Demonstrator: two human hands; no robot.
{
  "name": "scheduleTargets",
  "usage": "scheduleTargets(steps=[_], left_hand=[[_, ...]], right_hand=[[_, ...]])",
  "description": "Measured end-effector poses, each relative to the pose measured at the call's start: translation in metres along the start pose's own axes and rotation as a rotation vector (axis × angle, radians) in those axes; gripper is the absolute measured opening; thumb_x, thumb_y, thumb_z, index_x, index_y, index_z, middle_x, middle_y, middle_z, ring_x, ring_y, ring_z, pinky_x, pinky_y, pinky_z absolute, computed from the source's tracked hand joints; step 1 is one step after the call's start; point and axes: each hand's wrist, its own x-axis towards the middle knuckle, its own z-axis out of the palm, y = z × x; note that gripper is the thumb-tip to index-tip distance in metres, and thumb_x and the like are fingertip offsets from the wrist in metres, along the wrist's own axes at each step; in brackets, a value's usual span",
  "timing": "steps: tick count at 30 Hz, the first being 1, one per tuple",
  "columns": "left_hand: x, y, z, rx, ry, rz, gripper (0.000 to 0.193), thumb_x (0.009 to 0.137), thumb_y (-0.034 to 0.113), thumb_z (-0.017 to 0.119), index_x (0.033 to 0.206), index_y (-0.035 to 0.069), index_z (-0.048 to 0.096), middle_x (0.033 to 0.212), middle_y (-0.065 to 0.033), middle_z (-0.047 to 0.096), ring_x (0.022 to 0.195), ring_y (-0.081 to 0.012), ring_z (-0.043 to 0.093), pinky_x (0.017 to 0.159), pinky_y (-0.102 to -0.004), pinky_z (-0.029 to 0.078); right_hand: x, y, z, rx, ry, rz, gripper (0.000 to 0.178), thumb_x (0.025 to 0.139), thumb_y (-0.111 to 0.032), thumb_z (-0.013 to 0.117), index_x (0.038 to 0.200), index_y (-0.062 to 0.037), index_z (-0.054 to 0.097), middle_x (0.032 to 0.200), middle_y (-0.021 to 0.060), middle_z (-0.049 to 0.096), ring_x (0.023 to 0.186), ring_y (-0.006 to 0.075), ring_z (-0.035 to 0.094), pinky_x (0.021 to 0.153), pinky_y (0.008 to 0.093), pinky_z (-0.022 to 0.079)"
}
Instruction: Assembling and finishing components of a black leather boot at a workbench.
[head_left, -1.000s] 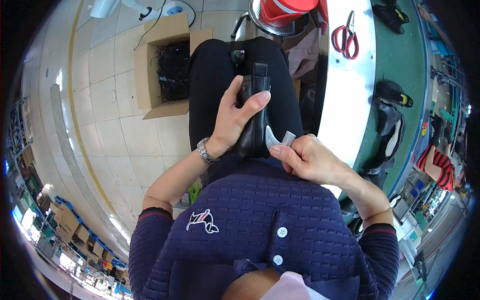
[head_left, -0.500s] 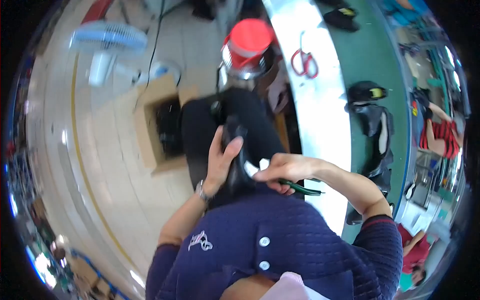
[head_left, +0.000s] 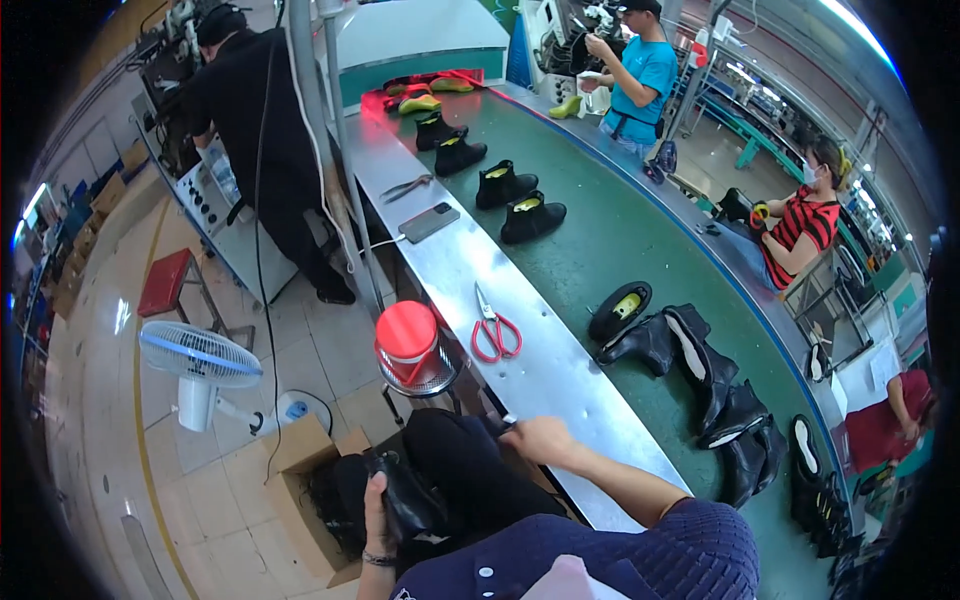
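Observation:
My left hand is closed around a black leather boot, held over my lap at the bottom of the view. My right hand is beside the near edge of the metal ledge, apart from the boot. Its fingers are bent closed, and a small pale tip shows at them; what it belongs to is hidden. Farther up the ledge lie red-handled scissors, beyond my right hand.
A green conveyor belt carries several black boots. On the ledge lie a phone and a metal hand tool. A red bucket, a fan and a cardboard box stand leftward. Several people work nearby.
The view has tilted up toward the conveyor. My right hand has left the boot and moved to the ledge edge; the green-handled tool it held no longer shows. My left hand keeps the boot.

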Motion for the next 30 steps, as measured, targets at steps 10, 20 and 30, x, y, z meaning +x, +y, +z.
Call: scheduleTargets(steps=[10,20,30], left_hand=[[0.015,0.047,0.009,-0.395,-0.243,0.095,0.081,0.085,0.073,0.043,0.12,0.002,0.056,0.116,-0.0209,0.061,0.105,-0.0389,0.059,0.093,-0.0508,0.048],[0.024,0.01,0.038,-0.483,-0.271,-0.249,0.063,0.095,0.061,0.035,0.137,0.015,0.045,0.137,-0.0177,0.049,0.126,-0.0364,0.047,0.104,-0.0586,0.035],[0.016,0.028,0.031,-0.087,-0.295,-0.148,0.054,0.103,0.045,0.03,0.14,0.007,0.036,0.14,-0.024,0.043,0.122,-0.0414,0.05,0.101,-0.0534,0.043]], right_hand=[[-0.014,0.028,-0.021,0.558,-0.119,-0.372,0.062,0.092,-0.037,0.061,0.142,-0.0067,0.041,0.134,0.0209,0.051,0.124,0.0312,0.05,0.097,0.0418,0.045],[-0.044,-0.011,-0.039,1.381,-0.05,-0.41,0.058,0.079,-0.004,0.075,0.132,-0.0042,0.053,0.123,0.0035,0.06,0.11,0.0114,0.056,0.098,0.0276,0.042],[0.041,0.091,-0.112,1.11,1.138,0.062,0.052,0.093,-0.033,0.061,0.132,0.0,0.051,0.125,0.0123,0.059,0.116,0.0202,0.053,0.099,0.0297,0.038]])
